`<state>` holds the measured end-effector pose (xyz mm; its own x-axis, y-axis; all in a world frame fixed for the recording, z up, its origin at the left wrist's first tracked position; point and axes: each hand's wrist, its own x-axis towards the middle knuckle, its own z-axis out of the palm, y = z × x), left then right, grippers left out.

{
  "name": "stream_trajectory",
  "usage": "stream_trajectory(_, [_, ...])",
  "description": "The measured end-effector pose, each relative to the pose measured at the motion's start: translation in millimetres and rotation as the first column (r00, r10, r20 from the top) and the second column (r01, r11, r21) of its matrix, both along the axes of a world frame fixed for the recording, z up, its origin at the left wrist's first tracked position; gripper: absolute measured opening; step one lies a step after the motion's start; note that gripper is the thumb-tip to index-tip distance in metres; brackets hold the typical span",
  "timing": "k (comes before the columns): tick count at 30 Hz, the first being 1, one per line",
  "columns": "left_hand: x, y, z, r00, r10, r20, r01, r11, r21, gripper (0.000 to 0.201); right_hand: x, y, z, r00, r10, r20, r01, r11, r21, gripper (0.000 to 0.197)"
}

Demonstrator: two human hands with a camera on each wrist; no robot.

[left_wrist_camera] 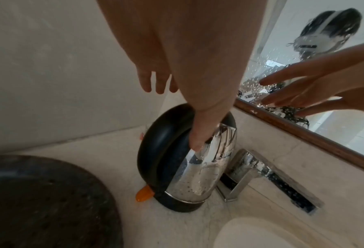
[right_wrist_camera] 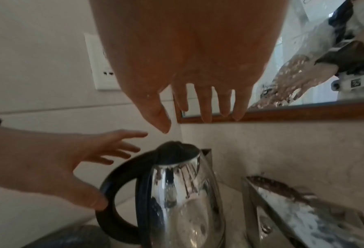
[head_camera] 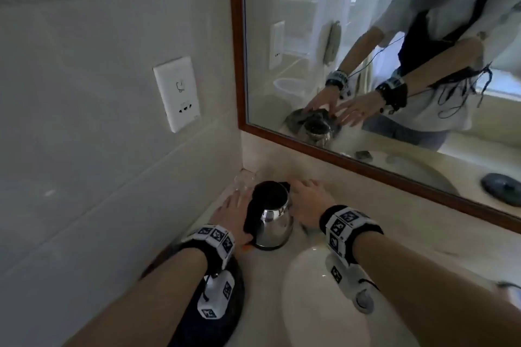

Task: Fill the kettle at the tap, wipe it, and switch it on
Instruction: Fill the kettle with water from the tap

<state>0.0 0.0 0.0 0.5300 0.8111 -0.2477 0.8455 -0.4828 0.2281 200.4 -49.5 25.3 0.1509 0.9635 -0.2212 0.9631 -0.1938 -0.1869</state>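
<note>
The steel kettle [head_camera: 275, 222] with a black handle stands upright on the counter between my hands, wet with drops [left_wrist_camera: 200, 176] [right_wrist_camera: 183, 201]. Its orange switch [left_wrist_camera: 143, 195] sticks out at the foot of the handle. My left hand [head_camera: 231, 211] [left_wrist_camera: 189, 94] is open on the handle side, with only the thumb touching the handle. My right hand [head_camera: 307, 200] [right_wrist_camera: 185, 104] hovers open above and right of the kettle's top, fingers spread, holding nothing. The chrome tap [left_wrist_camera: 261, 169] stands just right of the kettle.
The white sink basin [head_camera: 310, 304] lies in front of the tap. A dark round pad [left_wrist_camera: 38, 201] sits on the counter under my left forearm. A clear glass [head_camera: 244, 180] stands in the corner behind the kettle. A wall socket [head_camera: 176, 93] and a framed mirror [head_camera: 366, 65] are above.
</note>
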Motion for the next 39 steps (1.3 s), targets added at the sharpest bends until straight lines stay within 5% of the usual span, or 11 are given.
stream_trajectory(5, [16.1,26.5,-12.0,0.993,-0.112,-0.038,0.114,0.992,0.054,0.104,-14.1,3.2,-8.6,0.988,-0.138,-0.067,0.138,0.990,-0.004,0.037])
stream_trajectory(13, [39.5,52.7,-10.6,0.967,-0.221,-0.124,0.229,0.972,0.050,0.117,-7.9,15.1,-22.4,0.990,-0.129,-0.061,0.129,0.992,-0.006,0.034])
stream_trajectory(24, [40.7,40.9,-13.4,0.997,-0.081,0.007,0.081,0.997,0.019,0.109,5.5,2.5,-20.9,0.976,-0.177,-0.127,0.176,0.984,-0.014,0.023])
stream_trajectory(31, [27.1,21.3,-17.8,0.973,0.079,0.215,-0.087,0.996,0.030,0.098,23.4,-9.2,-14.5,0.971,-0.213,-0.111,0.213,0.977,-0.008,0.024])
stream_trajectory(39, [26.4,-14.2,-9.2,0.820,0.111,0.562,-0.092,0.994,-0.061,0.094,47.3,-36.9,-8.3,0.953,-0.285,-0.106,0.287,0.958,0.005,0.021])
